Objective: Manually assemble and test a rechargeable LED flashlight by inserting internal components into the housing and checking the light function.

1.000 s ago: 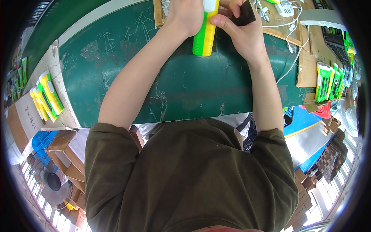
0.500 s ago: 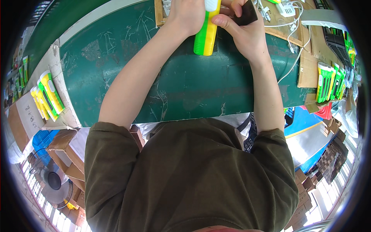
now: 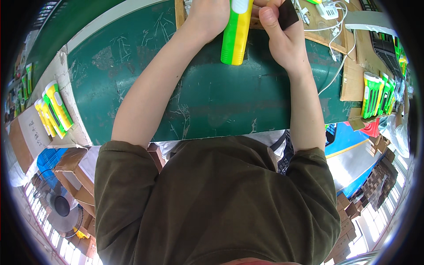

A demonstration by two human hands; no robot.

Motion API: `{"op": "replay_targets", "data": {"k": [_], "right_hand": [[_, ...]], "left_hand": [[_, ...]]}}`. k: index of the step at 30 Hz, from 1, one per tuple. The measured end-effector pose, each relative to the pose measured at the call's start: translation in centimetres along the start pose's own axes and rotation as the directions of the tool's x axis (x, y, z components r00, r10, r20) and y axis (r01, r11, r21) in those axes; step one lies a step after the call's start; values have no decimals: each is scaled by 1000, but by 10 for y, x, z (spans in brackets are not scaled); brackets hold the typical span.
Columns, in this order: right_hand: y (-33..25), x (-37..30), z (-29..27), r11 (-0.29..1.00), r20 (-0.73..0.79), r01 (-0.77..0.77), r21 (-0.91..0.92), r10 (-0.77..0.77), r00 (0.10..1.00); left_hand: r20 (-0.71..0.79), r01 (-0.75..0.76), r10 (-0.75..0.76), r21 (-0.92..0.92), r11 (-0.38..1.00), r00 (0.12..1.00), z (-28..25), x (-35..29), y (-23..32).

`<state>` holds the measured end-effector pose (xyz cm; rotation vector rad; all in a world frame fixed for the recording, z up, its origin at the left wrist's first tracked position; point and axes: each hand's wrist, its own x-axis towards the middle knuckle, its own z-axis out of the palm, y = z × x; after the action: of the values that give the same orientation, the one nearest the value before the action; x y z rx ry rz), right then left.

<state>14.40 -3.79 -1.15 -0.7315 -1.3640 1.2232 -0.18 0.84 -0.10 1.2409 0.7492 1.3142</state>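
A green-and-yellow plastic device (image 3: 233, 42), shaped like a flashlight with a white panel near the top, stands out over the green table (image 3: 229, 97) at the upper middle. My left hand (image 3: 211, 17) is closed around its left side, though the fingertips are hidden behind it and by the top edge. To its right, my right hand (image 3: 286, 37) holds a small dark flat piece (image 3: 288, 14) in its fingers. The right thumb is raised apart from the device. Some right fingers reach behind the device, and I cannot tell whether they touch it.
A wooden tray (image 3: 324, 34) holds a white plug block (image 3: 327, 11) and cables, one trailing over the table. Similar devices stand at the left edge (image 3: 57, 106) and in a carton at right (image 3: 372, 95). A fan (image 3: 62, 205) and cardboard boxes (image 3: 75, 172) are at lower left.
My right thumb has come off the device, and the right hand has shifted slightly right with the dark piece. My left hand has moved slightly left and up, with the device still there.
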Motion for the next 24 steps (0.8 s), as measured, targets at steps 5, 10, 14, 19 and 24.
{"op": "replay_targets", "data": {"k": [5, 10, 14, 19, 24], "right_hand": [[-1, 2, 4, 997, -14, 56, -53, -57, 998], [-2, 0, -2, 993, 9, -62, -100, 63, 998], [-5, 1, 2, 998, -3, -47, -52, 47, 999], [-4, 2, 2, 988, -8, 34, -151, -36, 999], [-4, 2, 2, 980, 15, 41, -196, -39, 999]], "left_hand": [[30, -110, 111, -41, 993, 993, -3, 3, -8], [40, -45, 45, -8, 999, 998, -3, 0, -4], [49, -41, 44, -57, 998, 998, -3, 1, -5], [38, 21, -16, -137, 990, 999, -1, 1, -4], [54, 54, -49, -105, 993, 997, -5, 1, -4]]}}
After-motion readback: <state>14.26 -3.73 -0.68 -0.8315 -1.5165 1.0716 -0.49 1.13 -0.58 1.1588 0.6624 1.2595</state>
